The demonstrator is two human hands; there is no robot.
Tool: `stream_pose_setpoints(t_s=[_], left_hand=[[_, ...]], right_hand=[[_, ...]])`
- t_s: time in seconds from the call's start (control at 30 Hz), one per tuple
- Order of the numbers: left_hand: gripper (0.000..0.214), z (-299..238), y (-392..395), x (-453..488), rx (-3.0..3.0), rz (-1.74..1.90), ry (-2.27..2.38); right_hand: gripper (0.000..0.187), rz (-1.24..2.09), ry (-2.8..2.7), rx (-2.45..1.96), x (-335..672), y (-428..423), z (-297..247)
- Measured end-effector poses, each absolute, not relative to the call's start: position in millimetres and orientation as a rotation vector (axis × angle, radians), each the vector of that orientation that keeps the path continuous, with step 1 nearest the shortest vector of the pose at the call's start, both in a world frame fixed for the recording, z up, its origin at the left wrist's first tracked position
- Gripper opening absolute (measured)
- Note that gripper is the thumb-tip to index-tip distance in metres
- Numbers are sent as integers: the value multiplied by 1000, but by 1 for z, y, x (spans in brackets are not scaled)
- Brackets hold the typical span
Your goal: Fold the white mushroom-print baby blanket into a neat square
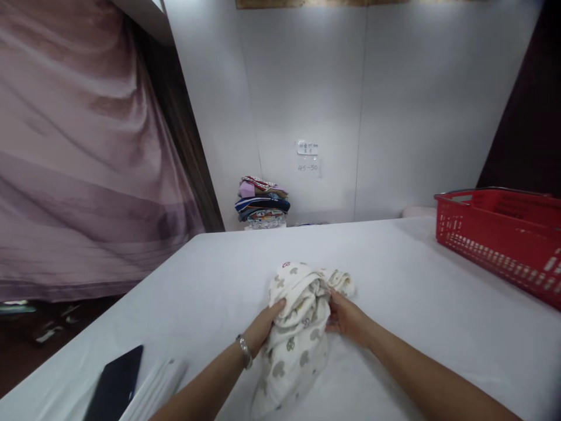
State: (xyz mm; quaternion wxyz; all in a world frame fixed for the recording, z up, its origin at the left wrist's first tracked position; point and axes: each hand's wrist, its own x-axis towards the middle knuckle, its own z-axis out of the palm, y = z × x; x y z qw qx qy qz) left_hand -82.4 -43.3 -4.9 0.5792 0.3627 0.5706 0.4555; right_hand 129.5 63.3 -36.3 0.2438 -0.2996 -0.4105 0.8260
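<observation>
A crumpled cream cloth [298,316] with small printed shapes lies bunched on the white table [416,292], near the front middle. My left hand [265,324], with a silver bracelet at the wrist, grips the cloth's left side with curled fingers. On the right side of the bundle, my right hand [344,316] is closed on the fabric. Part of the cloth trails toward me between my forearms.
A red plastic basket [499,240] stands at the table's right edge. A stack of folded clothes [263,202] sits at the back by the white wall. A dark flat phone [114,383] and white sheets [153,386] lie front left. A mauve curtain [79,164] hangs left.
</observation>
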Motion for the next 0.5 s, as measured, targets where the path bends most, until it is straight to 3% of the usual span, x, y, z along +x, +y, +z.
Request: stream_pose_setpoints(t_s=[0.23,0.37,0.5], left_hand=[[50,-1,-59,-60,1472,1041,1678],[49,32,-58,-55,1449,1196,1654],[45,67,-43,-69,1311,1617,1786]], right_hand=[[42,2238,-1118,-842,118,65,-32],[33,1989,-1165,-732,115,74,-10],[25,1587,-1209,-560,124,85,31]])
